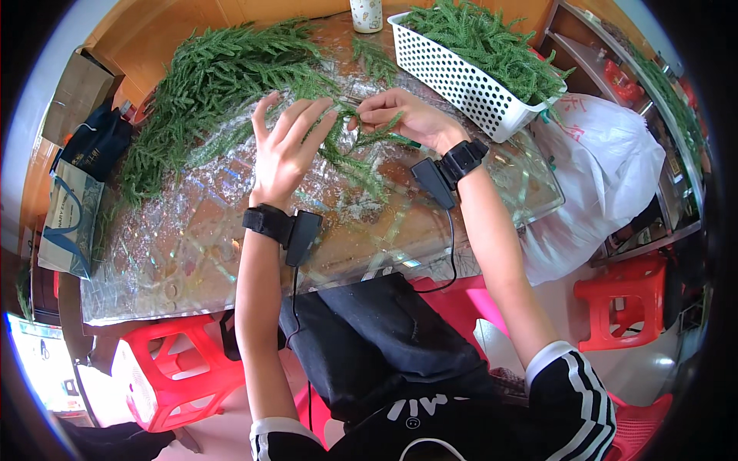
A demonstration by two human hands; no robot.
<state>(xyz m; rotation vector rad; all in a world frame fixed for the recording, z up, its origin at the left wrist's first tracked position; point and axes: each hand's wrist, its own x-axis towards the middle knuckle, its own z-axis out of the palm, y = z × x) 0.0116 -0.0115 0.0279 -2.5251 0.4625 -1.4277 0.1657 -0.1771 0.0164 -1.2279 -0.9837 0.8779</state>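
Observation:
At the table's middle, my right hand [407,115] pinches a green artificial pine sprig [357,140] between thumb and fingertips. Beside it my left hand [290,146] has its outer fingers fanned out. Its index finger lies against the sprig's other side, closed on it; the left thumb is hidden. Needled tips of the sprig hang down below both hands. Behind my left hand spreads a large heap of similar green sprigs [223,73]. Another loose sprig [374,60] lies beyond my fingers. Black straps with small boxes and cables sit on both wrists.
A white perforated basket [461,84] full of sprigs stands at the back right, near a patterned cup [367,15]. White bits litter the clear-covered table [346,253]. Bags [73,223] line the left edge. A white sack [596,169] and red stools [626,300] are to the right.

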